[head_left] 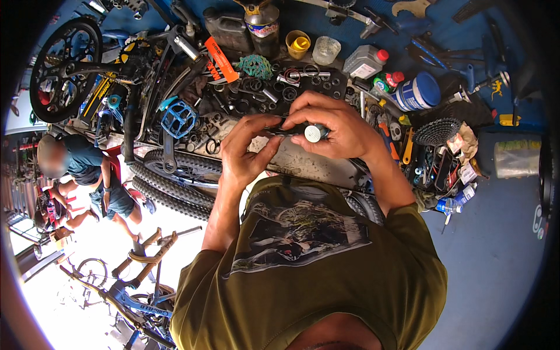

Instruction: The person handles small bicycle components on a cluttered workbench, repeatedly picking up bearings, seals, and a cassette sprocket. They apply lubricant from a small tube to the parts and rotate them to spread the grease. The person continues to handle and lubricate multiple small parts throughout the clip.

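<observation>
Both of my hands meet over the front of a cluttered workbench. My left hand (246, 146) is closed, pinching a small thin dark part (273, 130) between fingers and thumb; its exact kind is too hidden to name. In my right hand (337, 123) lies a cylinder with a round white end (313, 133), held between thumb and fingers. The right fingertips reach the dark part as well. Just beyond the hands, loose sockets, rings and small metal parts (286, 93) cover a dark mat.
Yellow tub (298, 44), grey bottle with red cap (366, 61) and blue-lidded bucket (417, 91) line the back. At right are a cassette (436, 132) and tools. Leftward stand a crankset (65, 70), blue pedal (178, 118) and tyres (175, 189). Another person (81, 160) sits farther left.
</observation>
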A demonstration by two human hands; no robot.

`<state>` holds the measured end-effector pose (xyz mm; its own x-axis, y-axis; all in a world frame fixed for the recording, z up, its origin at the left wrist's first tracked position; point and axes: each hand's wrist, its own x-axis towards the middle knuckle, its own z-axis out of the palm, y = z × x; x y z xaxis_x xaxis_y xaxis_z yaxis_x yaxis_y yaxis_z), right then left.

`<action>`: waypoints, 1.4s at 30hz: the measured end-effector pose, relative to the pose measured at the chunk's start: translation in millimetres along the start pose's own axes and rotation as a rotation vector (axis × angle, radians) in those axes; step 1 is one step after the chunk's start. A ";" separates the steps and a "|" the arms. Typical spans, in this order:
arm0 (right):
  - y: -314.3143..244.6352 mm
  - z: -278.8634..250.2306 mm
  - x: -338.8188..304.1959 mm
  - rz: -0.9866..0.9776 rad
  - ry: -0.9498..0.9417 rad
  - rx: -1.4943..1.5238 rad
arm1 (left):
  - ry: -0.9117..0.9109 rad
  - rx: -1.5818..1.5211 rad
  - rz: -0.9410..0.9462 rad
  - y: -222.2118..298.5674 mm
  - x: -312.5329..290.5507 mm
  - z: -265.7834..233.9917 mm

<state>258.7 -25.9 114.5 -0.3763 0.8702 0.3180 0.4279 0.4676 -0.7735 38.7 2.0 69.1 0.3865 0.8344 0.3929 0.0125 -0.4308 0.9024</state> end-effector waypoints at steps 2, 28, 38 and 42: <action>2.7 3.9 -2.5 -0.018 0.044 0.001 | -0.018 0.078 0.100 -5.6 3.2 -0.8; 5.3 2.4 -8.3 0.191 0.033 -0.070 | -0.051 -0.607 -0.512 -31.9 28.7 7.0; 13.7 -2.6 -14.2 0.210 0.054 -0.040 | -0.217 -0.595 -0.545 -16.8 36.8 27.0; 18.4 -12.9 -30.6 0.215 0.090 -0.035 | 0.003 -0.568 -0.542 -38.9 56.5 13.5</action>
<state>288.7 -41.9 97.7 -0.1997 0.9599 0.1969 0.5192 0.2741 -0.8095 72.5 61.2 53.8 0.4592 0.8791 -0.1279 -0.2754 0.2777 0.9203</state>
